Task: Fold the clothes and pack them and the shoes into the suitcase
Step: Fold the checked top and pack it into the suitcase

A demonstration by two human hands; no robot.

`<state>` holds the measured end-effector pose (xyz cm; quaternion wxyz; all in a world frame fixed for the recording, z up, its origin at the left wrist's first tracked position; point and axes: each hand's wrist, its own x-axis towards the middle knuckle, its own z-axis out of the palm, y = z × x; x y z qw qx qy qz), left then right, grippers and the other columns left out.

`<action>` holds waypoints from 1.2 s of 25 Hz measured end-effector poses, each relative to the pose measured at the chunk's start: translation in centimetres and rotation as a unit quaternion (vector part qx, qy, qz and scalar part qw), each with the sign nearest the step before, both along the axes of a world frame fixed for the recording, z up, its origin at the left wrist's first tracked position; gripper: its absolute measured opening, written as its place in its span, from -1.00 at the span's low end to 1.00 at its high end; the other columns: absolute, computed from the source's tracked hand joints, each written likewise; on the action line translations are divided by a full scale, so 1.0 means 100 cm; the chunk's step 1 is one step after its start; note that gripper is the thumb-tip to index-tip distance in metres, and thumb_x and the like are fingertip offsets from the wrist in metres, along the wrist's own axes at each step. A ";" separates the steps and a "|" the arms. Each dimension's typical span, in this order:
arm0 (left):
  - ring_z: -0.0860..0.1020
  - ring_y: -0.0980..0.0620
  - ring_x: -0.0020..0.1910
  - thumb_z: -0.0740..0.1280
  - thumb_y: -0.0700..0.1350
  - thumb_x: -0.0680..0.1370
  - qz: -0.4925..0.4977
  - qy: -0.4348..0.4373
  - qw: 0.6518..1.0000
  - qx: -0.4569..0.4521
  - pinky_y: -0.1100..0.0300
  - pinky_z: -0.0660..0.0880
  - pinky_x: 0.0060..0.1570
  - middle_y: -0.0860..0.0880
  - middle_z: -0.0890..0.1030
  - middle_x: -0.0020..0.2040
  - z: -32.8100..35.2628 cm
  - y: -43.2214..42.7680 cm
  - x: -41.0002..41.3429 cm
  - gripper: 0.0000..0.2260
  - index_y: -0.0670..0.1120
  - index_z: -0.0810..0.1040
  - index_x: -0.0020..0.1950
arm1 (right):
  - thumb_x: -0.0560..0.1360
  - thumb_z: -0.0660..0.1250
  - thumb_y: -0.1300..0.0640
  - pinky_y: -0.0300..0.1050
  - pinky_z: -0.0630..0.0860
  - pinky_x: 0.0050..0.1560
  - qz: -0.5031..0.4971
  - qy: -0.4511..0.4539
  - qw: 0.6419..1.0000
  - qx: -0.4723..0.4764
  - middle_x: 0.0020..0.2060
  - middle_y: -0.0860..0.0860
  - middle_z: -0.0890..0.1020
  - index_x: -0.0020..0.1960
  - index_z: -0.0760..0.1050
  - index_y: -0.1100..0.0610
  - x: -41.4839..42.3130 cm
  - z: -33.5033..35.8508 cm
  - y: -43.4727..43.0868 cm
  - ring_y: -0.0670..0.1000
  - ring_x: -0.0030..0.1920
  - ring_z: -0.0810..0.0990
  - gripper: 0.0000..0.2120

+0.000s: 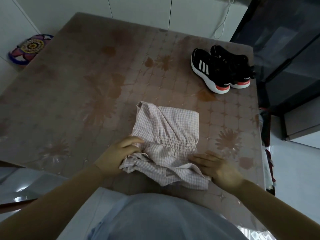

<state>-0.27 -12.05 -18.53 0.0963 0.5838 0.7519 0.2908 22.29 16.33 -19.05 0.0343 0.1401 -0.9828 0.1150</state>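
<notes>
Both forearms are extended forward from the bottom edge, bare, converging on one checked garment [166, 144] at the near edge of the bench [86, 84]. The left hand [119, 155] is set at the garment's left side, thumb on top near the elastic band, fingers curled into a bunch of loose fabric: grip pinched on cloth. The right hand [216, 168] is laid palm down on the garment's near right corner, fingers pointed left and kept together, pressed flat; whether cloth is caught beneath it cannot be told.

Count: one garment, pink-and-white check, partly folded, gathered waistband across its middle. Two shoes [221, 68], black with white soles and red heels, placed side by side and touching at the far right of the bench, well apart from the garment. One patterned item [31, 47] is seen beyond the bench's far left edge.
</notes>
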 end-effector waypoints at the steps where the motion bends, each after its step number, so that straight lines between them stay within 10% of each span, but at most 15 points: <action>1: 0.46 0.01 0.20 0.17 0.20 0.55 -0.002 -0.005 1.000 0.014 0.12 0.41 0.14 -0.10 0.51 0.20 0.009 0.000 0.000 -0.57 -0.15 0.57 -0.01 | 0.42 0.21 0.18 -0.16 0.33 0.25 -0.013 -0.012 1.000 -0.017 0.16 -0.05 0.61 0.11 0.61 0.05 -0.002 0.009 0.001 -0.08 0.22 0.46 -0.67; 6: 0.53 0.40 -0.08 0.34 0.28 0.38 0.063 -0.208 0.976 0.005 0.46 0.45 -0.02 0.34 0.58 -0.04 0.050 0.011 -0.002 -0.76 0.36 0.50 0.04 | 0.45 0.22 0.09 -0.38 0.39 -0.23 -0.260 -0.213 0.886 -0.319 -0.27 -0.13 0.62 -0.23 0.59 -0.06 -0.022 0.056 0.009 -0.04 -0.23 0.54 -0.81; 11: 0.54 -0.04 -0.16 0.28 0.23 0.45 0.303 -0.223 0.916 -0.135 0.16 0.37 -0.18 -0.16 0.60 -0.16 0.031 0.071 -0.038 -0.56 -0.15 0.58 -0.06 | 0.60 0.15 0.03 -0.16 0.38 -0.21 -0.495 -0.183 0.764 -0.371 -0.16 0.19 0.59 0.00 0.54 0.32 -0.092 0.030 0.008 0.13 -0.13 0.56 -0.64; 16: 0.51 -0.19 0.16 0.20 0.15 0.52 0.384 -0.216 0.853 -0.279 0.07 0.41 0.08 -0.20 0.55 0.21 0.001 0.103 -0.055 -0.61 -0.07 0.55 0.17 | 0.59 0.10 -0.06 -0.10 0.38 -0.18 -0.567 -0.227 0.752 -0.249 0.02 0.27 0.61 0.12 0.49 0.32 -0.114 0.005 0.004 0.25 0.01 0.57 -0.55; 22: 0.50 -0.27 0.10 0.37 -0.03 0.43 0.483 -0.226 0.827 -0.181 0.04 0.43 -0.06 -0.23 0.51 0.16 -0.012 0.092 -0.042 -0.56 -0.20 0.39 0.22 | 0.52 0.14 -0.20 0.00 0.41 0.10 -0.534 -0.276 0.771 -0.211 0.29 0.28 0.37 0.47 0.11 0.21 -0.115 0.012 -0.010 0.24 0.25 0.43 -0.32; 24: 0.53 -0.25 0.04 0.34 -0.07 0.46 0.468 -0.227 0.833 -0.189 0.08 0.39 -0.14 -0.24 0.57 0.09 -0.008 0.093 -0.036 -0.68 -0.21 0.49 0.15 | 0.42 0.33 -0.19 0.01 0.40 0.22 -0.567 -0.276 0.707 -0.321 0.33 0.23 0.36 0.43 0.12 0.26 -0.113 0.015 -0.019 0.21 0.30 0.40 -0.19; 30: 0.53 -0.21 0.11 0.32 -0.04 0.50 0.449 -0.274 0.831 -0.180 0.08 0.39 -0.03 -0.22 0.60 0.11 0.014 0.114 0.008 -0.73 -0.17 0.57 0.12 | 0.41 0.39 0.06 -0.12 0.45 -0.16 -0.596 -0.234 0.639 -0.427 -0.15 0.12 0.59 -0.03 0.49 0.28 -0.077 0.020 0.003 0.15 -0.05 0.59 -0.70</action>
